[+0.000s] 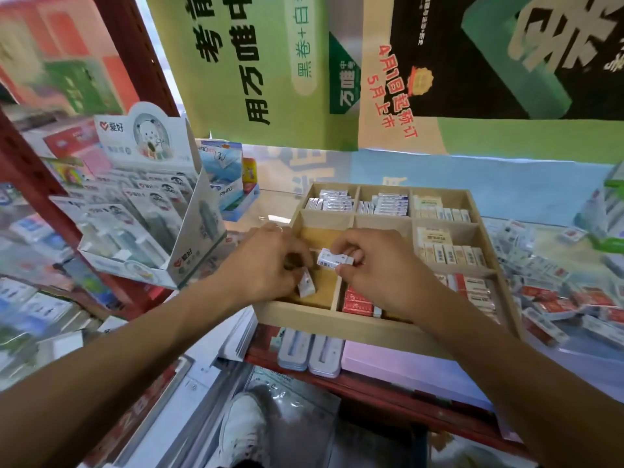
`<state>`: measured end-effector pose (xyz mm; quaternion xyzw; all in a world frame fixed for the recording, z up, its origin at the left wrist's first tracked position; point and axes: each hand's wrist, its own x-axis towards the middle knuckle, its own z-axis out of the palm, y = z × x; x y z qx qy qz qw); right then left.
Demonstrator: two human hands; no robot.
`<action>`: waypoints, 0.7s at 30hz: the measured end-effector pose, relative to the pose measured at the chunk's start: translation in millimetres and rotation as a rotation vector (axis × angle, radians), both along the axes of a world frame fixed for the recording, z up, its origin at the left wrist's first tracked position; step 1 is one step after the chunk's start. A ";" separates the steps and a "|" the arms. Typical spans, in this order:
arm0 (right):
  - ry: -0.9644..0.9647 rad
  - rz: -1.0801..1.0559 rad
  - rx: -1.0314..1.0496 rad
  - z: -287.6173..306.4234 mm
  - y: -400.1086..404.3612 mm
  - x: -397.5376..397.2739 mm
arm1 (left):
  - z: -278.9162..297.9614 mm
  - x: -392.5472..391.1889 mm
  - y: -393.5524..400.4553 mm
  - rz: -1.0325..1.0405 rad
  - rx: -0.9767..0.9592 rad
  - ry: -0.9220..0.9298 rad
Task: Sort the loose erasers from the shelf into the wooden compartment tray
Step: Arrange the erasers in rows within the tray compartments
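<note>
Both hands over the wooden compartment tray (344,324), near its front-left compartment. Right hand (378,265) pinches a white eraser (335,258), long axis lying left-right, barcode end toward the left. Left hand (266,261) grips a second white eraser (306,286), tipped on end. Back compartments hold white-and-blue erasers (332,200); right ones cream erasers (439,246); front-middle red-sleeved erasers (358,304). Loose erasers (553,292) heaped on the shelf toward its right edge. Display box (141,204) at left; label too blurred to read.

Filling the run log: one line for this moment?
left hand: holds eraser | right hand: pinches white eraser | above wooden tray | pile remains
</note>
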<state>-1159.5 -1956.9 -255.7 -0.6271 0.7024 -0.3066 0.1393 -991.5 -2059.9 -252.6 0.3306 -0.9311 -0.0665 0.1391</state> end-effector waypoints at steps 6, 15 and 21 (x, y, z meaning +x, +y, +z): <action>0.020 0.016 -0.028 -5.5 3.9 -3.5 | 16.7 -6.4 -6.6 -0.024 -0.006 -0.370; -0.009 0.007 -0.035 -6.7 3.8 -6.8 | 19.9 -12.8 -10.9 -0.130 -0.090 -0.548; -0.026 0.010 -0.038 -4.3 1.4 -7.3 | 7.5 0.5 -15.0 -0.069 0.001 -0.245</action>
